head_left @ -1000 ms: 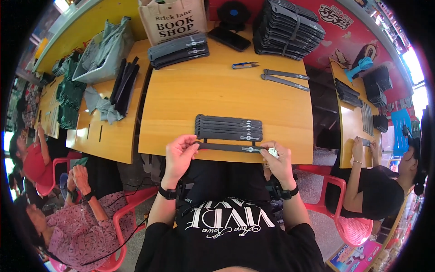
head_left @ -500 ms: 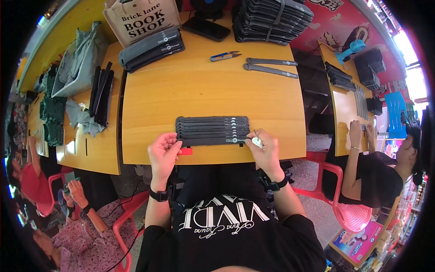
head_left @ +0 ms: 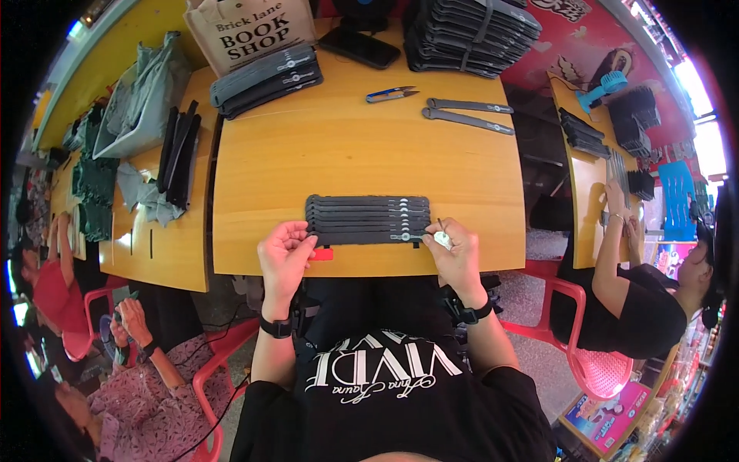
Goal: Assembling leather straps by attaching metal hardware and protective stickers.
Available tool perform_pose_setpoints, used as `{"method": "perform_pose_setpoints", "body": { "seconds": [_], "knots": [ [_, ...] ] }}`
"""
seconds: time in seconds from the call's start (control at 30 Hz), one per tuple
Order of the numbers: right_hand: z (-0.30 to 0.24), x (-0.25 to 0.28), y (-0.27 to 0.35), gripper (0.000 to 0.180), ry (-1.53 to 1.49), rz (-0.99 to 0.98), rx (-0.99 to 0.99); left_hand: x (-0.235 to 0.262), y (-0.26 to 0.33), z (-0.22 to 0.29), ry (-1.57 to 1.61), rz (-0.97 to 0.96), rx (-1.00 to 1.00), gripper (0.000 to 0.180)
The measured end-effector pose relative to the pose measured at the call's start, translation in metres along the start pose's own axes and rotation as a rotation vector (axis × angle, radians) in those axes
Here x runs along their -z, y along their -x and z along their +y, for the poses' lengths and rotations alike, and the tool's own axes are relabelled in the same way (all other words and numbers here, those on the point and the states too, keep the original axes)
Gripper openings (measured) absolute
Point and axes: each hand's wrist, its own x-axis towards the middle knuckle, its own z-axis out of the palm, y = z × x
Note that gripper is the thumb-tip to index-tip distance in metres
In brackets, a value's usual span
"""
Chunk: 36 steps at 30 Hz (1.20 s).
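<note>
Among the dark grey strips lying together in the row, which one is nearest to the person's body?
The front strip, lowest in the picture, between the left hand and the right hand; the others all lie beyond it.

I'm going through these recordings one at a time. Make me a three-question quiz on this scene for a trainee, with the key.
1. Multiple choice: what colour is the small flat piece beside the left hand, by the near edge of the row of dark strips?
A) green
B) red
C) yellow

2. True or false: both hands are at the same end of that row.

3. Name it: which device lies between the beige bag and the strapped stack?

Key:
1. B
2. False: the left hand is at its left end, the right hand at its right end.
3. The phone.
</note>
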Motion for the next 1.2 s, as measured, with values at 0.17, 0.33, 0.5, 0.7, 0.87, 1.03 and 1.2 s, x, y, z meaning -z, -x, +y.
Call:
{"method": "perform_pose_setpoints", "body": {
  "seconds": [0.17, 0.33, 0.5, 0.7, 0.87, 1.03, 1.2],
  "knots": [
    [0.004, 0.000, 0.001, 0.009, 0.006, 0.016, 0.061, -0.003, -0.001, -0.005, 0.015, -0.011, -0.019, 0.021],
    [0.002, 0.001, 0.002, 0.009, 0.021, 0.010, 0.021, -0.002, 0.000, -0.002, 0.028, -0.001, 0.003, 0.021],
    [0.004, -0.001, 0.001, 0.008, 0.010, 0.011, 0.017, 0.000, 0.000, -0.002, -0.008, 0.015, 0.001, 0.021],
    [0.003, -0.001, 0.000, 0.007, 0.020, 0.010, -0.027, -0.003, -0.001, 0.002, -0.018, 0.023, 0.023, 0.021],
    [0.000, 0.000, 0.000, 0.007, 0.025, 0.010, -0.016, -0.002, -0.002, 0.003, -0.025, 0.013, 0.030, 0.020],
    [0.001, 0.003, 0.001, 0.007, 0.015, 0.004, -0.077, -0.006, -0.001, 0.007, -0.029, 0.014, 0.033, 0.019],
    [0.005, -0.001, 0.001, 0.012, 0.057, 0.044, -0.001, -0.007, -0.002, 0.001, -0.031, 0.035, 0.016, 0.018]
  ]
}}
